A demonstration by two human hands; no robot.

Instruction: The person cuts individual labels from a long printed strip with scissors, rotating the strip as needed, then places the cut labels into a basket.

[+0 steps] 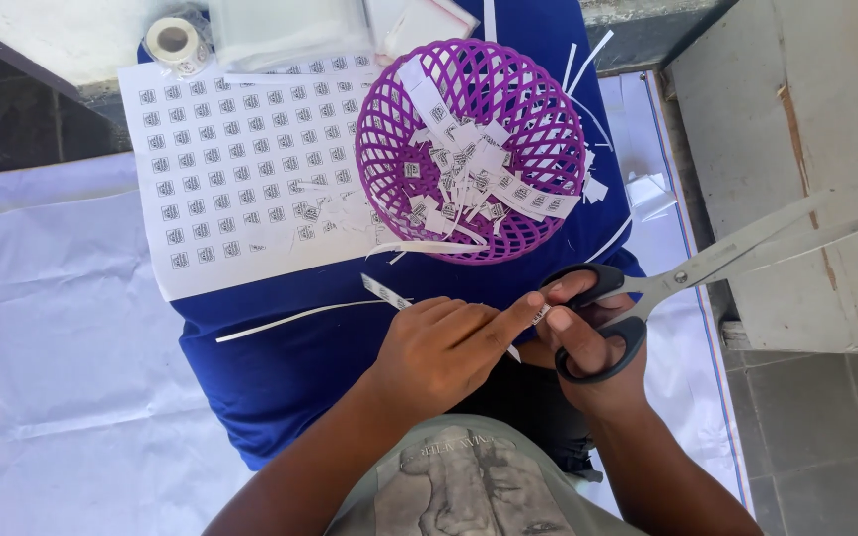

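Head view, and we're over a blue cloth (280, 367) carrying a white sheet (240, 169) printed with rows of small square black codes. Beside it sits a purple lattice basket (389, 189), piled with cut white tags. Up at the far edge, a roll of white tape (173, 42). Our right hand (593, 342) has fingers through black-handled scissors (687, 273), blades almost shut. Our left hand (449, 347) pinches a narrow paper strip (389, 295) against it. We'd feed squarely, snipping between codes.
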